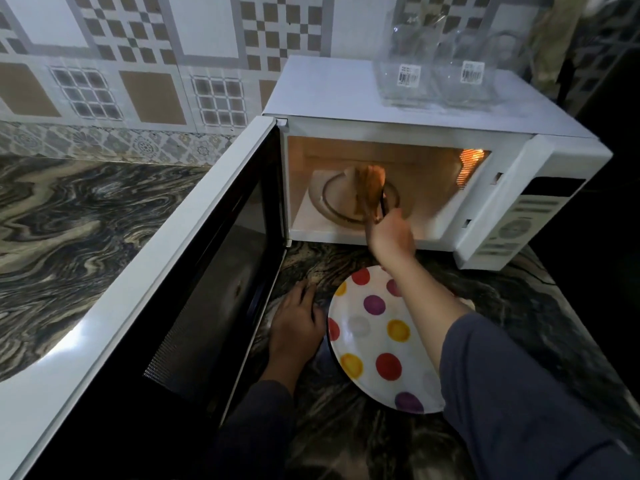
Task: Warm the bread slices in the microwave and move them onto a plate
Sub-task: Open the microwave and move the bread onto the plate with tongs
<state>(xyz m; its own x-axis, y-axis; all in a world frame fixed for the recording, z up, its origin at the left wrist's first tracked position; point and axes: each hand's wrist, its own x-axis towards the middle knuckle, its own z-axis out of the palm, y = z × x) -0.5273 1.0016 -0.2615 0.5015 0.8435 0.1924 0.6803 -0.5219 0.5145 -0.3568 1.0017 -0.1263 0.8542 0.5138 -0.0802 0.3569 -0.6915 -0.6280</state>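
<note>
Microwave [398,98] is the reference: white, door [194,271] swung fully open toward the left, cavity lit orange. Right hand [389,233] reaches into the cavity mouth, closed around dark tongs [382,206]. Tongs are clamped on the bread slices [369,188], which are lifted on edge above the glass turntable [332,199]. Bread is motion-blurred; can't count the slices or see how browned they are. Tong tips are hidden behind the bread, and only a thin dark strip of the tongs shows above the fist.

Left hand [296,327] lies flat, fingers spread, on the marbled counter [69,220] just in front of the microwave, between the open door and the plate [374,341]. It's gripping nothing; it sits right at the plate's left rim, contact unclear.

Plate is white with red, yellow and purple dots, in front of the microwave and tilted. Its right part is hidden under the right forearm and grey sleeve [519,393].

Control panel [519,220] at the microwave's right end: buttons and dial visible, lettering too blurred to read. No brand legible.

On top of the microwave, two clear glass containers [440,77], each with a white barcode sticker; digits unreadable. Area right of the microwave is too dark to make out.
</note>
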